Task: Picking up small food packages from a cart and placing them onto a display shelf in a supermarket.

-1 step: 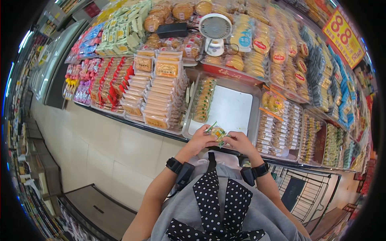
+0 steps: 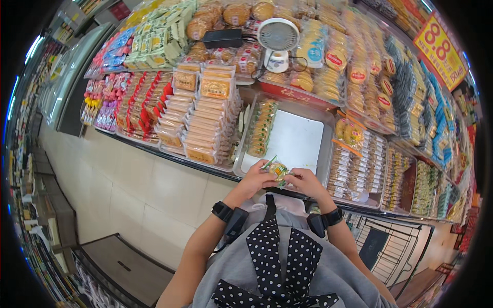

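Between both hands, over the near edge of a metal tray (image 2: 326, 154), is a small wrapped pastry (image 2: 277, 170) in clear film with green edges. My left hand (image 2: 256, 179) is closed on its left side, and my right hand (image 2: 305, 180) pinches the wrapper from the right. One column of similar wrapped pastries (image 2: 262, 128) stands along the tray's left side. A white board (image 2: 295, 141) covers the rest of the tray bottom.
Left of the tray stand stacks of wrapped biscuits (image 2: 209, 123); right of it are rows of small packets (image 2: 349, 164). A small fan (image 2: 278, 36) and a black box (image 2: 222, 38) sit on packages behind. A wire cart (image 2: 393, 246) stands at lower right.
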A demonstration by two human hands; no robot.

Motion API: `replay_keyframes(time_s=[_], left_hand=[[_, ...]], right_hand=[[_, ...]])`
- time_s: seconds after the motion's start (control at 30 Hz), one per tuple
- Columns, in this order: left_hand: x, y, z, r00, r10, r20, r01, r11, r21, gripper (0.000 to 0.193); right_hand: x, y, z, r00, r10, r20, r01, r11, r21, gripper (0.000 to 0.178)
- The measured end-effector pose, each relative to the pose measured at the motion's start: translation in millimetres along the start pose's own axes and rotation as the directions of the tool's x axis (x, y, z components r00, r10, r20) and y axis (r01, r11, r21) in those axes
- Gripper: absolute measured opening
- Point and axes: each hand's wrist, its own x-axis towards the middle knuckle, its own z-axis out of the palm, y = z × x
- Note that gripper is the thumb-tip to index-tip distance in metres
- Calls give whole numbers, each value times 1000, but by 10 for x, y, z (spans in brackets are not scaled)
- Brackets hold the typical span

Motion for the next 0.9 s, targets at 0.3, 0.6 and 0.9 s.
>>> replay_keyframes(time_s=[0.3,0.6,0.9], left_hand=[[-31,56,-308,963,220,-154,-139,899,415,52],[-34,130,-333,905,424,-46,-148,415,898,25],[240,9,-503,961,270,59,-110,178,978,30]], right_hand=[[356,-54,-45,989,-99,114,99,995,7,25],[769,35,28,949,-166,266,241,929,-281,25],[1087,221,148,960,-171,221,254,864,-435,21]])
